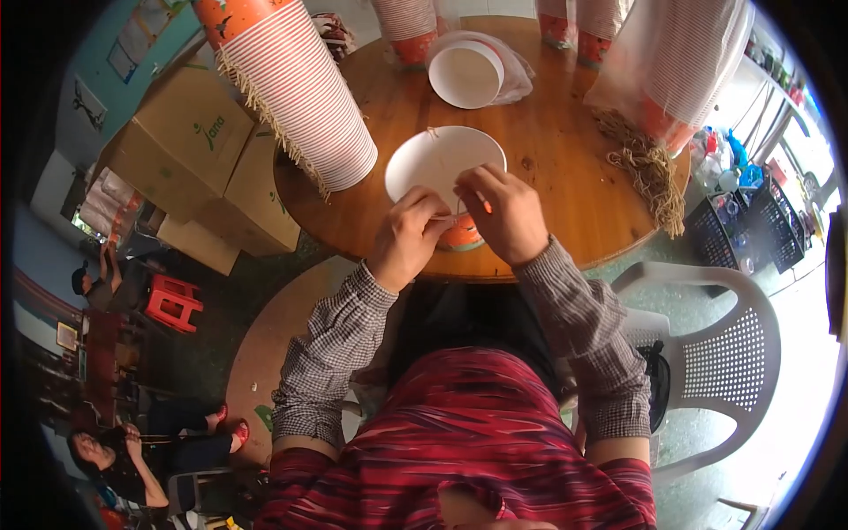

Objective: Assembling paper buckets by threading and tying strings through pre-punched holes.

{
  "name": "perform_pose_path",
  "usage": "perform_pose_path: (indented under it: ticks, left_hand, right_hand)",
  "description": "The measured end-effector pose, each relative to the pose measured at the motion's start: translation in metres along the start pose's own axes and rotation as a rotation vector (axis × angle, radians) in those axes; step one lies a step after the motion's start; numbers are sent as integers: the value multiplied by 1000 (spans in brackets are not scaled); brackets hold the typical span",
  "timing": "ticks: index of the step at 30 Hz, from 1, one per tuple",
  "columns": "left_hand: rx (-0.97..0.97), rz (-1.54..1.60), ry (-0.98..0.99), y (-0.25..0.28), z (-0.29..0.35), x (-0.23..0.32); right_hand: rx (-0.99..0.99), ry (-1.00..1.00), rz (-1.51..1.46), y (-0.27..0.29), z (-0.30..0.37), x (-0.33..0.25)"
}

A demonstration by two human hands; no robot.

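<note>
A paper bucket, white inside and orange outside, stands on the round wooden table close to me. At its near rim my left hand pinches a thin pale cord. My right hand, just to the right, has its fingertips together on the same cord, against the rim. Part of the cord and the bucket's near wall are hidden behind my fingers. A short bit of cord also shows at the far rim.
A tall stack of buckets with cords hanging along it leans at left. Bagged stacks and a heap of tan cords lie at right. Beyond is a bagged white bucket. Cartons, a plastic chair and a seated person surround the table.
</note>
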State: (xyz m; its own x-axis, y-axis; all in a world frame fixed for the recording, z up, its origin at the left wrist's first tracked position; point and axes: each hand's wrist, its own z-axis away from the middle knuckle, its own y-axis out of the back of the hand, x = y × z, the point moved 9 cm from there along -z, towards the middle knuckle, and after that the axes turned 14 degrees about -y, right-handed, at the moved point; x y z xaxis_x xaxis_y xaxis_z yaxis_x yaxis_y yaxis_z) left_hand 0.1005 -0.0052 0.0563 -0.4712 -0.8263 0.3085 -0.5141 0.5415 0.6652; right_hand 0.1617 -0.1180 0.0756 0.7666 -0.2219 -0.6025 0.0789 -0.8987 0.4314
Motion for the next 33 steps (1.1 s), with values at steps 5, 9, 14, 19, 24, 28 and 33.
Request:
perform_pose_path:
  ticks: [5,9,14,19,24,28,33]
  left_hand:
    - [20,192,-93,3,-2,-8]
    - [121,217,13,10,-2,-29]
    - [268,89,-79,18,-9,-21]
    - [510,438,137,13,15,-31]
    - [398,324,97,1,23,-21]
    - [271,372,96,-9,14,-17]
    - [252,617,199,-16,8,-40]
  right_hand:
    - [-87,-91,-127,-23,-4,17]
    - [-325,-194,-365,-27,-8,13]
    - [-436,-212,-276,-34,-6,9]
    - [-246,-233,-254,-30,-6,14]
    - [-164,-328,-310,-25,-7,22]
    - [-133,-348,-420,-24,-3,36]
    - [-143,-382,-466,-27,-5,33]
